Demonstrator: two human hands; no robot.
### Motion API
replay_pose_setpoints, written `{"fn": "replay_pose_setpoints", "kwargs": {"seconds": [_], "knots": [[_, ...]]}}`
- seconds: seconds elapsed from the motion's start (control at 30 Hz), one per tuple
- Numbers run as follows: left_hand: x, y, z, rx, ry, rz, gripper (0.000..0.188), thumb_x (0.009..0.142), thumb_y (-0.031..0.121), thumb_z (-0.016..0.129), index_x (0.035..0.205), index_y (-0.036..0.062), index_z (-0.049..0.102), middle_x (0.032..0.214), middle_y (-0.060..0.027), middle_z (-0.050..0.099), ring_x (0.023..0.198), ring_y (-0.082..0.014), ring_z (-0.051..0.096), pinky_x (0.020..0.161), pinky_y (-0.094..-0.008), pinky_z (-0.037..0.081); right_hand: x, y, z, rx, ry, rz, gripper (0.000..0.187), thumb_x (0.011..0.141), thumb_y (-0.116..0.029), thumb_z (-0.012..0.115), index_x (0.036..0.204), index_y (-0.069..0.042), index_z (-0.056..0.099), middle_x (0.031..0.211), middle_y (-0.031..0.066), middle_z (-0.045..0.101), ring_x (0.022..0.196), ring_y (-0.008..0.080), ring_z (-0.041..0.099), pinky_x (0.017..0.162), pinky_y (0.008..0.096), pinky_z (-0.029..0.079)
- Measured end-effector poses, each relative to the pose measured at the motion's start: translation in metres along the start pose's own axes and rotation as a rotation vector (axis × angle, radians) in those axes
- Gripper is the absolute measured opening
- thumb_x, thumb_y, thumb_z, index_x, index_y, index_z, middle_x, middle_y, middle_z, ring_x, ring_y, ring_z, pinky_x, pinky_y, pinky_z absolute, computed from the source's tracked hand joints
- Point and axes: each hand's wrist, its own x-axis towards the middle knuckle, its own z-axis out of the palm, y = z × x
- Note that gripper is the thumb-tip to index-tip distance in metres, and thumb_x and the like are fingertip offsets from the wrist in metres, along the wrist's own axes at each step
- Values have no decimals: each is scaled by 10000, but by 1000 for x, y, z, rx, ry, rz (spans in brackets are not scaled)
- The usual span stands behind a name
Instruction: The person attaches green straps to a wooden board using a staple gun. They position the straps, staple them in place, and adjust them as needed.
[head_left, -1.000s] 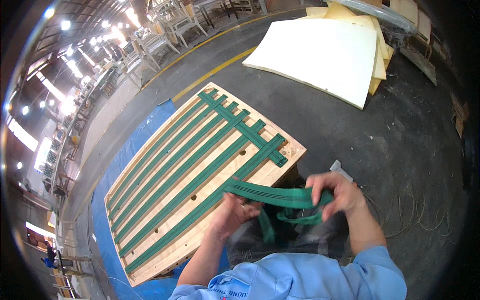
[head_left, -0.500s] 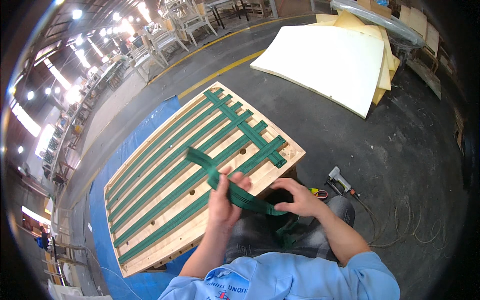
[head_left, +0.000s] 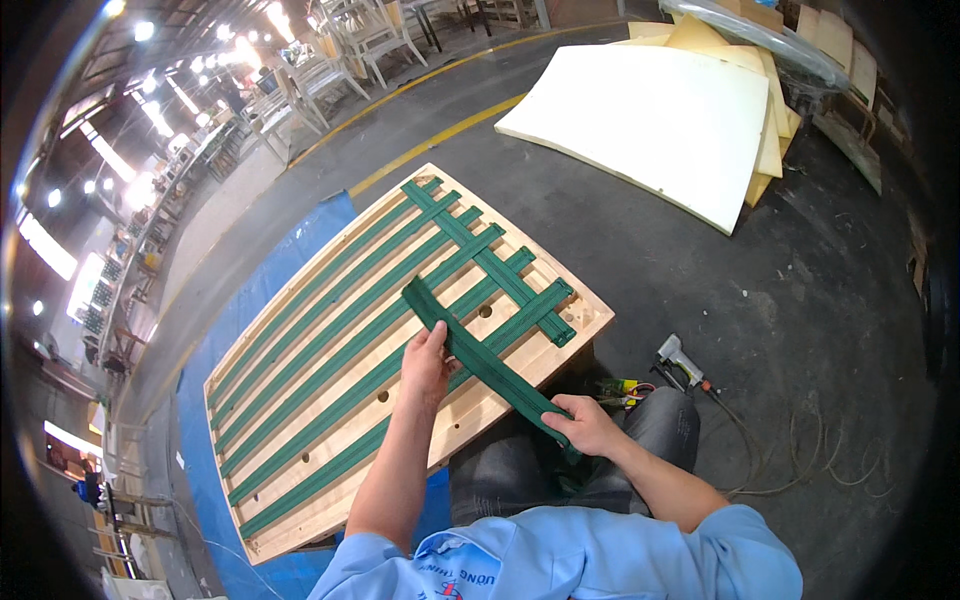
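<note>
A loose length of green webbing strap (head_left: 490, 368) stretches between my hands, above the near part of a pale wooden frame (head_left: 558, 268). My left hand (head_left: 427, 362) pinches it close to its far end, which sticks out beyond the fingers. Close to my lap, my right hand (head_left: 586, 424) grips the strap lower down; the rest hangs toward my knees, partly hidden. Several long green straps (head_left: 330, 352) run along the frame in parallel. One cross strap (head_left: 500, 272) is woven over and under them near the right end.
On the floor right of my knee lies a nail gun (head_left: 680, 362) with a coiled air hose (head_left: 800, 478). Tools with yellow handles (head_left: 625, 390) sit beside my knee. Foam sheets (head_left: 640, 130) are stacked at the far right. Blue sheeting (head_left: 270, 270) lies under the frame.
The strap has gone from curled and slack to nearly straight between my hands. My left hand has moved slightly up and left; my right hand has closed on the strap and come lower.
</note>
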Motion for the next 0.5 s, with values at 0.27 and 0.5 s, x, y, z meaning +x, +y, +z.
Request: {"fn": "replay_pose_setpoints", "kwargs": {"seconds": [0.27,0.5], "knots": [[81,9,-4,155,-53,-9,162,955,53,696,1106,34,640,878,-40,690,689,-133,683,594,-260,567,11,20,-13,-73,162,50,233,1008,-222,677,955,4,695,732,54,666,665,110,617,616,329,501],[123,-14,-3,1091,125,691,234,843,171,818,998,16,735,839,-125,711,794,-311,712,742,-394,575,8,34,-34,-386,270,64,253,968,-241,714,989,11,708,772,124,699,724,232,681,693,401,535]]}}
